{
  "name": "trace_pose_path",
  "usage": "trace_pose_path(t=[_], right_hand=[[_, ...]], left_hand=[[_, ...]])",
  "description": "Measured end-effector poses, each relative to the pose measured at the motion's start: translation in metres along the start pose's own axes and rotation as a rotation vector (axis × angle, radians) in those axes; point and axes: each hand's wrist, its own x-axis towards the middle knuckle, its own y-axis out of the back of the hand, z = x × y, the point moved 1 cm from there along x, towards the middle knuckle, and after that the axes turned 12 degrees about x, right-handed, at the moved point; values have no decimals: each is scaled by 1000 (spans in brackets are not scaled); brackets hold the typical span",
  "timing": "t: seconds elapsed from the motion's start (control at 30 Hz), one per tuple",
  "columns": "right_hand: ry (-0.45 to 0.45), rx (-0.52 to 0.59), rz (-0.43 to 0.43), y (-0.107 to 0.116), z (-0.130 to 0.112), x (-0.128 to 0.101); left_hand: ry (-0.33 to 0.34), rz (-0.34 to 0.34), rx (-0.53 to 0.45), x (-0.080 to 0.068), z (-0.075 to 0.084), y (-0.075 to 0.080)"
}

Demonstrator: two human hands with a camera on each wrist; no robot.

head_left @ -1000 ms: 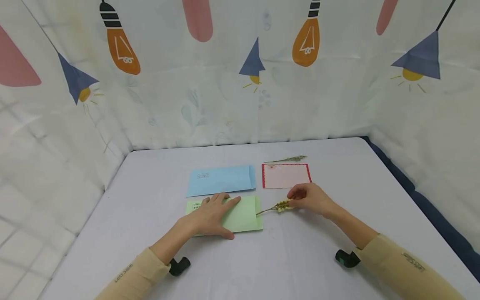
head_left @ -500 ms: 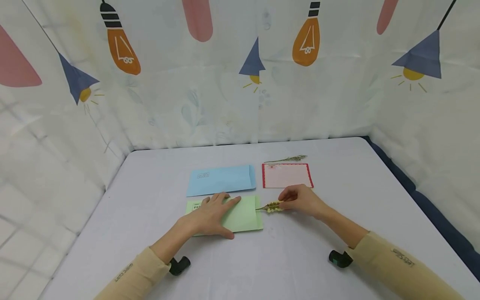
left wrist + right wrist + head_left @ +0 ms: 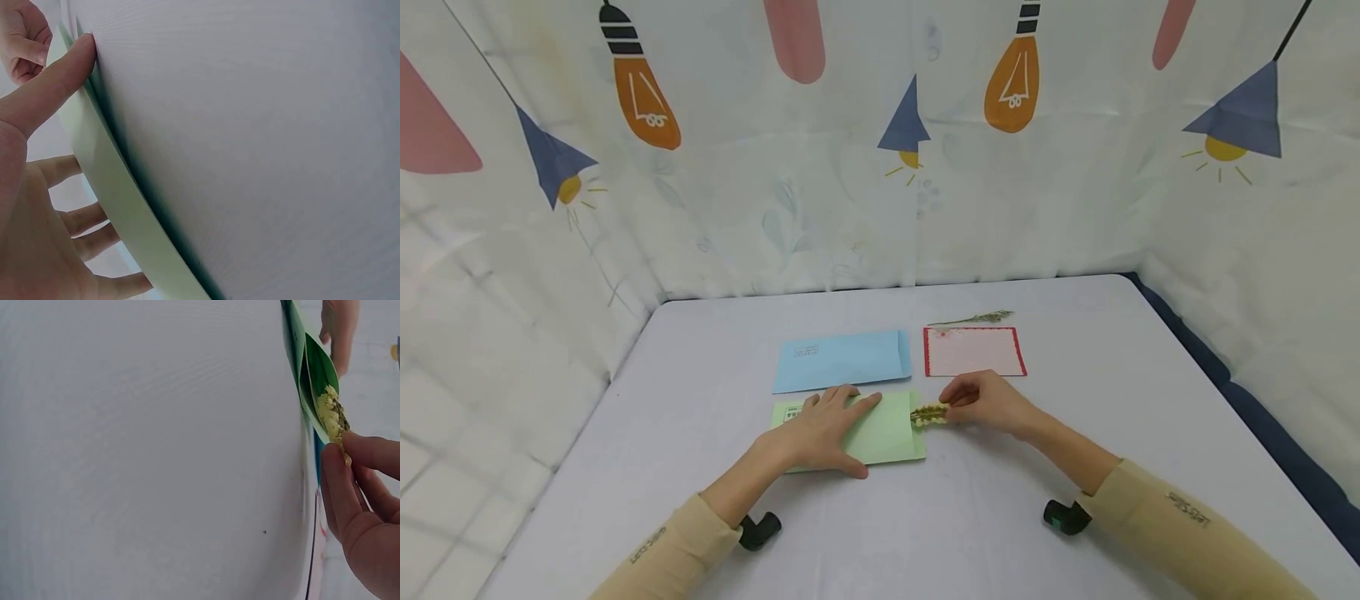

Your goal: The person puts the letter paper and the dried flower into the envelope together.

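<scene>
Now the dried yellow sprig (image 3: 928,412) sits at the open right end of the green envelope (image 3: 887,433), its stem already inside the mouth, whereas a second ago the whole stem lay bare on the worktop (image 3: 1000,517) to the right of the envelope. The right hand (image 3: 981,402) has travelled leftward with it and now lies just beside the envelope's right edge, its fingers (image 3: 340,481) pinching the flowered tip of the sprig. From the right wrist the envelope's mouth gapes slightly, with the yellow blossoms caught between its two layers. The left hand (image 3: 823,433) has not shifted: it rests on the left half of the green envelope, fingers (image 3: 53,87) straight and spread, pressing the paper flat. Beyond the green envelope lies a blue envelope (image 3: 842,360), unmoved, and to the right of that a pink card with a red border (image 3: 973,350). Farther back from the green envelope, past the card, a second dried sprig (image 3: 973,318) lies as before.
</scene>
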Motion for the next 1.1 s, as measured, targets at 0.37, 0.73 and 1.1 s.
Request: trace_pose_path(t=[0.37,0.73,1.1], right_hand=[[-3,4,-10,-12,4,6],[-35,45,-4,-24,4,12],[-17,115,-33,-31,0,14]], left_hand=[[-4,6,3,0,-1,0],[8,-7,5,1,0,0],[6,-8,6,2,-1,-1]])
